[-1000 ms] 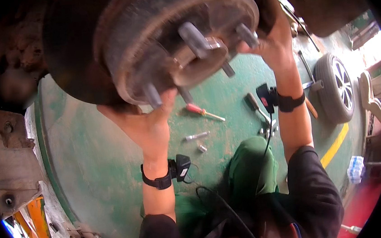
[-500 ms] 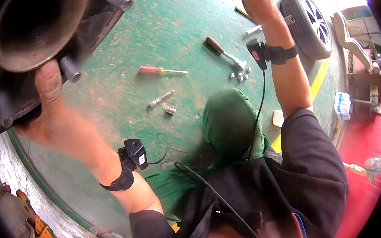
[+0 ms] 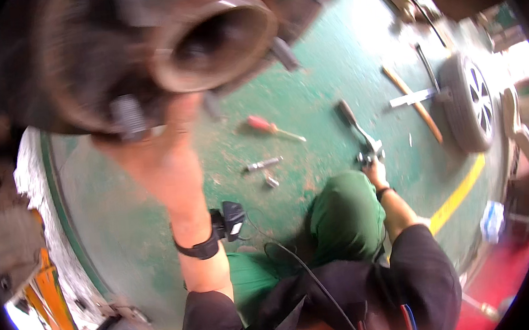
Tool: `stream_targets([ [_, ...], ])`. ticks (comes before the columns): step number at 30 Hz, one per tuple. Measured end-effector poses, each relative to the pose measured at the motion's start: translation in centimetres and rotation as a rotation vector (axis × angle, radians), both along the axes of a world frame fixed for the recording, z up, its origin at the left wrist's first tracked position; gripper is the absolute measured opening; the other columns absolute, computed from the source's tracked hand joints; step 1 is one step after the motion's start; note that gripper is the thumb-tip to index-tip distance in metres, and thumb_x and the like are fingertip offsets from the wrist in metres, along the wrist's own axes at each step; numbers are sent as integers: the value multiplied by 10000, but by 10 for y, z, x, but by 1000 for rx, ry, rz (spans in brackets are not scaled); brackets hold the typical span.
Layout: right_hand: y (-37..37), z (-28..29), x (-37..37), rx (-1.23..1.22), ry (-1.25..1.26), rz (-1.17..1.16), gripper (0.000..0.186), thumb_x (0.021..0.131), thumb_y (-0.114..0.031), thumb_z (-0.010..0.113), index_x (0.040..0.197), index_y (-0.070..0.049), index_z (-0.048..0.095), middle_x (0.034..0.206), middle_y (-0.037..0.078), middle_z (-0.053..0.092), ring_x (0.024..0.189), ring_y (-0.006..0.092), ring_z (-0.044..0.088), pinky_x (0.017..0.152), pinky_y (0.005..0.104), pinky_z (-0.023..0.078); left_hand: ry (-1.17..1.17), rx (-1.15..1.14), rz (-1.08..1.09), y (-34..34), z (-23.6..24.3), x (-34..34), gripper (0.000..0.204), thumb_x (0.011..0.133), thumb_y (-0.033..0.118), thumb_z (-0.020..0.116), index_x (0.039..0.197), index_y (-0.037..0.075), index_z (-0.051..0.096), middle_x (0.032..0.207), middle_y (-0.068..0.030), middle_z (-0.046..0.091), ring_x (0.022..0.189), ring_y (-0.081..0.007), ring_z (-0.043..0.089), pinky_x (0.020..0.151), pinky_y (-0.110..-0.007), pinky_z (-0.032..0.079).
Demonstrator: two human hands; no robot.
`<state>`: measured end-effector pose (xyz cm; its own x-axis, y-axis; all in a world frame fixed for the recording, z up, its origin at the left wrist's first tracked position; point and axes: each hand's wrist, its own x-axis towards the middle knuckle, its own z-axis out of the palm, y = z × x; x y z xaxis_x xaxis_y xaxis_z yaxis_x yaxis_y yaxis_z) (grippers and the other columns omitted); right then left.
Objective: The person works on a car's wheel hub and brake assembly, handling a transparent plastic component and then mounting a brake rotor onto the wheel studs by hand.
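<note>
A rusty wheel hub (image 3: 171, 66) with a round hollow centre and threaded studs (image 3: 129, 117) fills the upper left, blurred by motion. My left hand (image 3: 166, 151) grips its lower rim, thumb up by the centre collar and the fingers hidden behind. Low on the floor, right of my green-clad knee, my right hand (image 3: 375, 174) reaches to the small metal nuts (image 3: 363, 158) by the head of a ratchet wrench (image 3: 356, 121). Its fingers look drawn together; what they hold, if anything, does not show.
On the green floor (image 3: 308, 92) lie a red-handled screwdriver (image 3: 267, 127), a metal extension bar (image 3: 264, 164) and a socket (image 3: 271, 181). A tyre (image 3: 465, 103) stands at the right beside a wooden handle (image 3: 413, 105). Cables run from my wrist devices.
My right hand has come down from the upper right to the nuts beside the ratchet. The view has shifted, so the hub and floor tools sit farther right; my left hand stays on the hub.
</note>
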<state>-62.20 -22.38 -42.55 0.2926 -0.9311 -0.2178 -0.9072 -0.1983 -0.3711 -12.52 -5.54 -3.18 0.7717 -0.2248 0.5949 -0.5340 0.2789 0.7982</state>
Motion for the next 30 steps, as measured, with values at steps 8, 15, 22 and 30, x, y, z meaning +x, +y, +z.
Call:
stream_targets([
  [8, -34, 37, 40, 33, 17, -188, 315, 788, -236, 738, 973, -4, 632, 888, 216, 697, 793, 376, 678, 774, 452, 533, 75, -53, -77, -1, -3, 5, 980, 706, 109, 903, 1354, -72, 190, 1438, -214, 370, 1312, -271, 434, 1140, -431, 360],
  [15, -21, 347, 226, -173, -942, 184, 208, 1008, -202, 611, 1029, -2, 563, 691, 5, 533, 523, 62, 515, 452, 220, 380, 37, -63, -60, -6, 1, -1, 972, 657, 129, 926, 1290, -76, 218, 1365, -243, 409, 1247, -304, 472, 1101, -443, 350],
  [22, 46, 464, 322, -577, -1171, 529, 343, 842, 37, 756, 1124, 7, 564, 975, 55, 633, 841, 96, 622, 732, 234, 533, 83, 29, 34, 0, 9, -2, 1067, 637, 264, 950, 1297, -107, 199, 1319, -300, 432, 1214, -354, 514, 1050, -437, 418],
  [30, 67, 479, 334, -818, -899, 453, 298, 805, -51, 826, 1020, 10, 628, 840, 41, 681, 700, 76, 624, 636, 213, 504, 225, 49, -55, 8, 18, -9, 1030, 673, 147, 929, 1335, -96, 179, 1365, -265, 405, 1273, -318, 458, 1103, -414, 374],
])
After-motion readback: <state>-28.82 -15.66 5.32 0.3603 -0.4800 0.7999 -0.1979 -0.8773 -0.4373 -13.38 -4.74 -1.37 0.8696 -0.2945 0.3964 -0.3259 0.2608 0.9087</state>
